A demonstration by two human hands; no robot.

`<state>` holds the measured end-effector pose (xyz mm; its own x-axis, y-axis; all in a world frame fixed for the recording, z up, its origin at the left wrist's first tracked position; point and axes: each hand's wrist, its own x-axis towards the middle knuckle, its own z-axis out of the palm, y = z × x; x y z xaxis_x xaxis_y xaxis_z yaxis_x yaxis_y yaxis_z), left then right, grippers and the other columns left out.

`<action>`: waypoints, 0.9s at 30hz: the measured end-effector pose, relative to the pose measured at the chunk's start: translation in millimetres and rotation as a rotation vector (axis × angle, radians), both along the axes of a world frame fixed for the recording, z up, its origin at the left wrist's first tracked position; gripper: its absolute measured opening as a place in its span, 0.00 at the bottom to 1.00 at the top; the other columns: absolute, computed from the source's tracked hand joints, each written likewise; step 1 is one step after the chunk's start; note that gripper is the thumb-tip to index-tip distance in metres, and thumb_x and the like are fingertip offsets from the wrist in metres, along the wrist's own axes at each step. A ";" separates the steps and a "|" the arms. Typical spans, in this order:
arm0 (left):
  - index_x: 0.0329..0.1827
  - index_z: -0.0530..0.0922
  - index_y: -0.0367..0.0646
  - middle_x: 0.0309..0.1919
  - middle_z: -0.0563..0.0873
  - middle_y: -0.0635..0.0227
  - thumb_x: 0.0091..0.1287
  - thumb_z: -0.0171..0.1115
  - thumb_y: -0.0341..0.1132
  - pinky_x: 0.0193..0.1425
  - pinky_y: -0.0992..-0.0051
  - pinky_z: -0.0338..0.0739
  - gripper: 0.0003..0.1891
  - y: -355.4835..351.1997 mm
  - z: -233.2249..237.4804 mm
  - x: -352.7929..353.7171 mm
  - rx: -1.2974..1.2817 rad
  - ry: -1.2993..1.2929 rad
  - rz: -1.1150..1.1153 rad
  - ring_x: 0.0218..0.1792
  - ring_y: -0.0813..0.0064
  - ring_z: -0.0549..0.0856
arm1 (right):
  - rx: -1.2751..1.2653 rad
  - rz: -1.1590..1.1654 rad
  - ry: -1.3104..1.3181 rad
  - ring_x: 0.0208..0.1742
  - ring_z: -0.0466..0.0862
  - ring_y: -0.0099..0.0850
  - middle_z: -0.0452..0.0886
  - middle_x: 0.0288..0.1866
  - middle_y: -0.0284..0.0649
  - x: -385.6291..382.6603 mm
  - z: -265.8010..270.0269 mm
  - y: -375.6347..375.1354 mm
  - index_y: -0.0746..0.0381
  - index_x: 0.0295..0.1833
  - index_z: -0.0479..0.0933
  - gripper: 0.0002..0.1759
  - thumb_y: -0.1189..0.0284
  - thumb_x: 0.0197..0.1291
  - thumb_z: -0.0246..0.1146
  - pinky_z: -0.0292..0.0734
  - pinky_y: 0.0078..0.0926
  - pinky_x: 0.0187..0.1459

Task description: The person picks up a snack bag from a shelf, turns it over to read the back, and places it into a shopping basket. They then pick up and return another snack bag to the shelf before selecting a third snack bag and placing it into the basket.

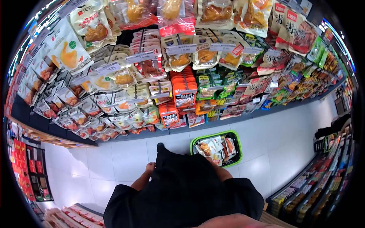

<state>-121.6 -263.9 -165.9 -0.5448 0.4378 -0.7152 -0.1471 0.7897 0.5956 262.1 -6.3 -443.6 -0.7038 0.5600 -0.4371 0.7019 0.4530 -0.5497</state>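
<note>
My left hand [150, 167] hangs low at my left side over the pale floor, its fingers curled in and nothing showing in them. On the other side, my right hand [210, 160] reaches down to the near left part of a black shopping basket [238, 154] with a bright green rim. My dark clothing covers most of that hand, and its fingers are hidden. Inside the basket lie several packaged foods [213, 147], in pale bags with pictures of brown meat on them.
A long shelf display [182, 87] of hanging packaged snacks curves across in front of me, with price tags [140, 57] along its rails. White floor tiles [110, 163] lie below. Shelving [304, 186] stands at lower right, and red boxes [22, 163] at far left.
</note>
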 end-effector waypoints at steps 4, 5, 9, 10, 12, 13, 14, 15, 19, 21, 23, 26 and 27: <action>0.44 0.79 0.36 0.33 0.84 0.64 0.68 0.56 0.40 0.33 0.71 0.76 0.14 2.6 -7.1 -4.1 0.023 -0.072 0.083 0.32 0.72 0.81 | 0.152 0.090 0.004 0.42 0.84 0.51 0.84 0.37 0.51 -8.0 3.7 14.3 0.62 0.36 0.82 0.20 0.57 0.58 0.54 0.79 0.46 0.42; 0.44 0.79 0.36 0.33 0.84 0.64 0.68 0.56 0.40 0.33 0.71 0.76 0.14 3.2 -8.5 -6.7 0.028 -0.075 0.097 0.32 0.72 0.81 | 0.109 -0.008 0.092 0.41 0.84 0.51 0.84 0.37 0.51 -6.8 3.3 15.8 0.62 0.36 0.82 0.20 0.58 0.58 0.54 0.79 0.46 0.42; 0.39 0.77 0.37 0.28 0.80 0.64 0.69 0.53 0.43 0.29 0.67 0.75 0.15 5.6 -33.9 -20.6 0.017 -0.118 0.075 0.28 0.70 0.79 | 0.107 -0.127 0.037 0.40 0.84 0.49 0.84 0.37 0.51 -0.3 6.6 16.3 0.62 0.37 0.82 0.19 0.58 0.58 0.54 0.78 0.47 0.41; 0.41 0.78 0.38 0.29 0.81 0.64 0.69 0.52 0.44 0.29 0.67 0.76 0.17 -4.8 -54.6 -32.8 0.119 0.071 -0.287 0.29 0.70 0.79 | 0.253 0.065 -0.240 0.40 0.84 0.49 0.84 0.37 0.51 -11.0 5.8 15.4 0.62 0.38 0.81 0.19 0.58 0.58 0.54 0.78 0.47 0.42; 0.44 0.78 0.39 0.30 0.81 0.64 0.68 0.53 0.46 0.29 0.68 0.76 0.18 5.2 -39.5 -28.7 0.071 -0.155 0.063 0.29 0.70 0.79 | 0.018 -0.101 -0.089 0.42 0.84 0.49 0.84 0.39 0.51 3.4 9.9 35.2 0.61 0.40 0.81 0.20 0.56 0.58 0.54 0.78 0.47 0.44; 0.44 0.78 0.39 0.30 0.81 0.64 0.68 0.53 0.46 0.28 0.68 0.75 0.18 7.2 -41.2 -27.7 0.100 -0.138 0.118 0.29 0.71 0.79 | -0.016 -0.116 -0.082 0.43 0.84 0.49 0.84 0.39 0.51 -1.8 28.0 40.4 0.60 0.41 0.81 0.20 0.55 0.59 0.54 0.77 0.46 0.45; 0.44 0.78 0.39 0.31 0.82 0.65 0.68 0.54 0.46 0.28 0.69 0.75 0.18 12.0 -34.6 -29.1 0.044 -0.141 0.120 0.28 0.72 0.78 | -0.055 -0.134 -0.083 0.44 0.84 0.49 0.84 0.40 0.51 -10.3 62.3 43.6 0.59 0.43 0.81 0.20 0.55 0.59 0.54 0.77 0.46 0.46; 0.44 0.79 0.38 0.30 0.82 0.65 0.68 0.54 0.47 0.28 0.70 0.75 0.18 11.2 -45.4 -31.0 0.057 -0.126 0.139 0.27 0.73 0.78 | -0.034 -0.095 -0.085 0.45 0.84 0.49 0.84 0.41 0.51 -20.9 106.0 41.9 0.58 0.43 0.81 0.21 0.54 0.59 0.53 0.77 0.46 0.46; 0.43 0.81 0.36 0.29 0.84 0.63 0.69 0.53 0.50 0.33 0.69 0.76 0.22 6.7 -38.1 -32.0 0.023 -0.008 0.094 0.29 0.72 0.80 | -0.083 -0.023 -0.062 0.48 0.83 0.50 0.83 0.44 0.50 -42.3 167.9 33.9 0.59 0.44 0.81 0.22 0.53 0.59 0.53 0.78 0.44 0.47; 0.44 0.82 0.36 0.31 0.85 0.62 0.69 0.52 0.50 0.37 0.69 0.77 0.23 4.0 -34.2 -30.0 0.016 -0.001 0.133 0.31 0.71 0.82 | -0.088 0.003 -0.074 0.48 0.83 0.50 0.83 0.44 0.50 -48.7 156.2 32.0 0.59 0.44 0.81 0.22 0.53 0.59 0.53 0.78 0.44 0.47; 0.45 0.82 0.37 0.33 0.86 0.61 0.69 0.52 0.51 0.41 0.68 0.78 0.23 -3.2 -31.3 -21.2 0.004 0.001 0.181 0.33 0.70 0.83 | -0.095 0.032 -0.088 0.48 0.83 0.50 0.83 0.44 0.50 -45.7 117.6 31.4 0.58 0.44 0.81 0.22 0.53 0.59 0.53 0.78 0.44 0.47; 0.48 0.82 0.39 0.40 0.88 0.58 0.69 0.50 0.53 0.50 0.67 0.77 0.25 -23.1 -31.9 -15.4 -0.050 0.062 0.160 0.44 0.63 0.86 | -0.107 0.072 -0.110 0.48 0.83 0.50 0.83 0.44 0.50 -41.2 89.9 23.5 0.58 0.44 0.81 0.22 0.53 0.59 0.53 0.78 0.44 0.47; 0.47 0.83 0.39 0.39 0.88 0.58 0.69 0.50 0.54 0.50 0.67 0.77 0.26 -28.8 -28.7 -11.9 -0.067 0.102 0.160 0.43 0.63 0.86 | -0.108 0.087 -0.117 0.48 0.83 0.50 0.83 0.44 0.50 -39.3 78.2 21.5 0.58 0.44 0.81 0.21 0.53 0.59 0.53 0.78 0.44 0.47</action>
<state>-133.4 -292.7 -194.5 -0.6748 0.2930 -0.6773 -0.2159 0.7993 0.5609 222.8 15.1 -365.4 -0.6886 0.4445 -0.5729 0.7244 0.4580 -0.5153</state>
